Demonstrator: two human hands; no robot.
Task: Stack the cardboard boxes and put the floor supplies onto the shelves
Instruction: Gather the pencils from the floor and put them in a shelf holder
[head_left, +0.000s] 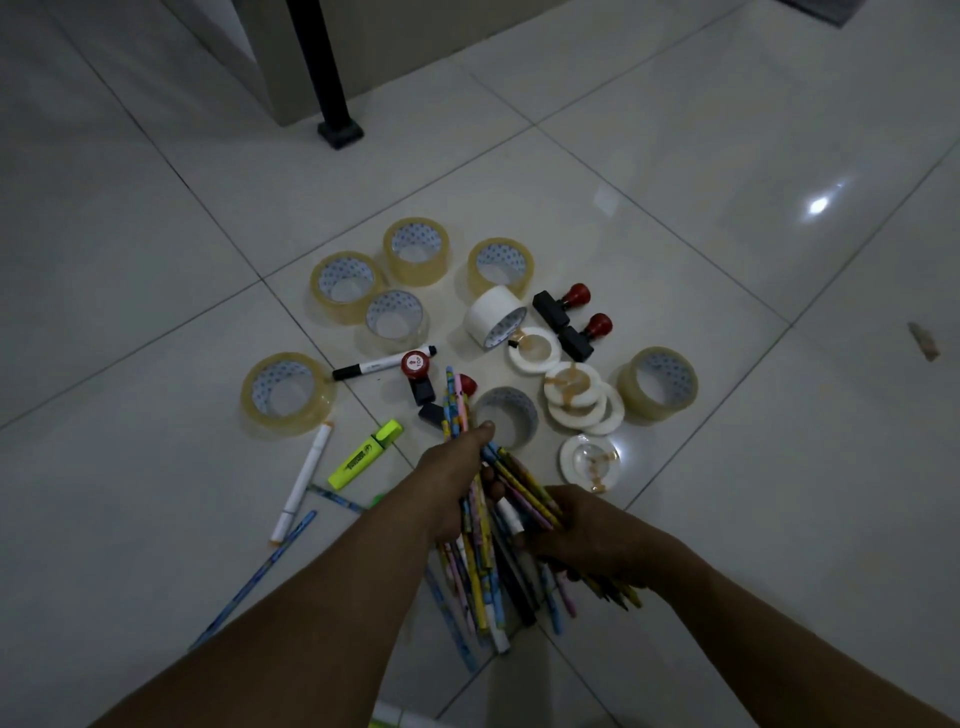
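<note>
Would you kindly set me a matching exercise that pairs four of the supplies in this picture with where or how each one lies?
Things:
1. highlighter
2. white tape roll
3. pencils
4. black marker

States:
A. gripped by the left hand and the right hand
B. tipped on its side
C. lying flat next to a long white pen
D. lying flat with one end by a red-topped stamp

Pairs: 1-C, 2-B, 3-A, 4-D.

Office-like room — glossy tiled floor (156, 260), tape rolls (415, 276), stamps (555, 307), pencils (479, 564) strewn.
</note>
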